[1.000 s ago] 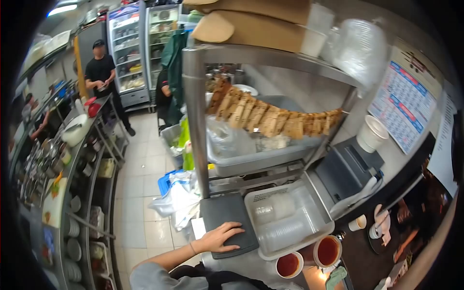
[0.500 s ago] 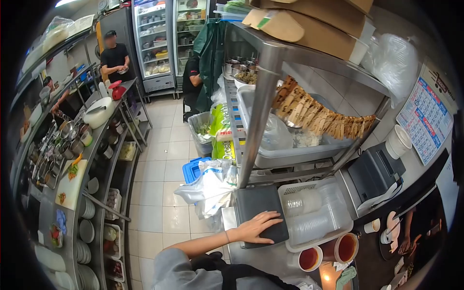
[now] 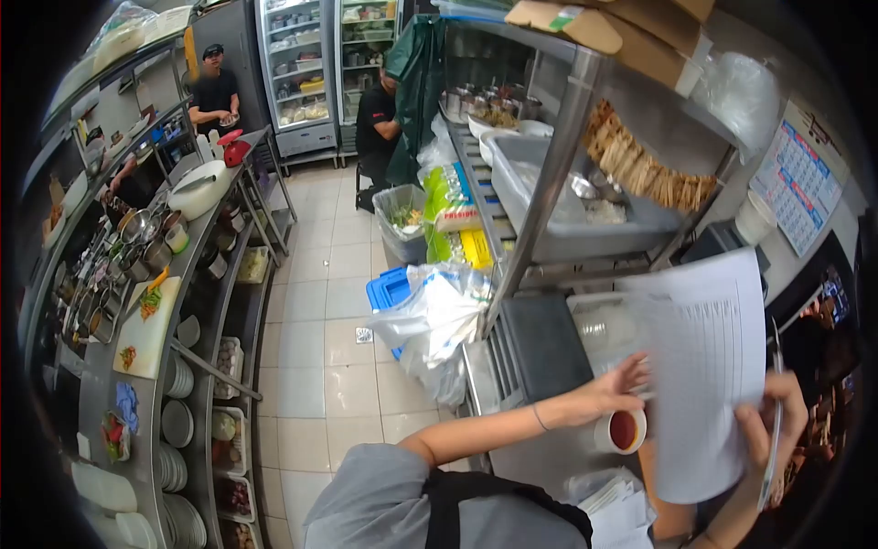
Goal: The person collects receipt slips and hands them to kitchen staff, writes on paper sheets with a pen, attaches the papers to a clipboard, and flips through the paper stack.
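- The papers (image 3: 704,375) are in the right hand (image 3: 777,421), raised in front of the tabletop (image 3: 540,462); printed rows show, but are too small to read.
- Their long axis runs roughly from 12 to 6 o'clock in the view, with the upper left part blurred.
- Right grip: closed on the lower right edge, thumb over the face; the sheets spread toward 10 o'clock from it.
- A pen (image 3: 776,430) lies against that hand's fingers, its length also near 12 to 6 o'clock, just right of the sheets.
- Left grip: the left hand (image 3: 604,401) is open, fingers parted and slightly curled; the papers lie at about 3 o'clock from it, their left edge very near. Whether a fingertip touches them, I cannot tell.
- The right hand is the nearer, being already in contact.
- The cup of red liquid (image 3: 624,432) sits at about 5 o'clock from the left hand.
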Motion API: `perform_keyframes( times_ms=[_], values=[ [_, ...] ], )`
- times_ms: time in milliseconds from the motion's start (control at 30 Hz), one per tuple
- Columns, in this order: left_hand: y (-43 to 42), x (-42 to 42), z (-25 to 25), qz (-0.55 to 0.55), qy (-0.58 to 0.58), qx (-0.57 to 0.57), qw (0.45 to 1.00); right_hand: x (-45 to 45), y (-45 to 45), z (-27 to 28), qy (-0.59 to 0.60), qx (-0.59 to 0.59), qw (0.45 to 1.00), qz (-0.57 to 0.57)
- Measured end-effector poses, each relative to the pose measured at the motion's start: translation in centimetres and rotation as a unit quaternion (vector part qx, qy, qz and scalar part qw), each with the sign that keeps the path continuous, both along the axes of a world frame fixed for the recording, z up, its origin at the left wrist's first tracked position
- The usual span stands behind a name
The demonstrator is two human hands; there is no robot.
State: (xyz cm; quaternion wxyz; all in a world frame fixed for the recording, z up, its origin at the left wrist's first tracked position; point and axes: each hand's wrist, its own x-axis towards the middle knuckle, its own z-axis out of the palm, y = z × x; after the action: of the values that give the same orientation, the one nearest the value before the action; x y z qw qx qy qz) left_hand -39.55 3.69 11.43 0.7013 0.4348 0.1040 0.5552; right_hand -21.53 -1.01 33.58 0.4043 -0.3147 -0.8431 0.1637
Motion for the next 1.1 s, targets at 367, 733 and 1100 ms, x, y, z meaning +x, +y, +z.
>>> perform_keyframes(
  times_ms=[367, 733, 1100],
  values=[
    [-19.5, -24.3, 0.7, 0.638, 0.676, 0.006, 0.368, -3.8, -5.2, -9.8, 0.142, -0.165, 0.971, 0.102],
    [-10.3, -43.6, -5.4, 0.540, 0.715, 0.024, 0.443, -3.9, -20.7, -26.8, 0.348, -0.362, 0.864, 0.039],
    [-10.8, -31.0, -2.9, 0.349, 0.248, 0.119, 0.896, -9.3, -38.1, -35.5, 0.459, -0.348, 0.809, -0.115]
  ],
)
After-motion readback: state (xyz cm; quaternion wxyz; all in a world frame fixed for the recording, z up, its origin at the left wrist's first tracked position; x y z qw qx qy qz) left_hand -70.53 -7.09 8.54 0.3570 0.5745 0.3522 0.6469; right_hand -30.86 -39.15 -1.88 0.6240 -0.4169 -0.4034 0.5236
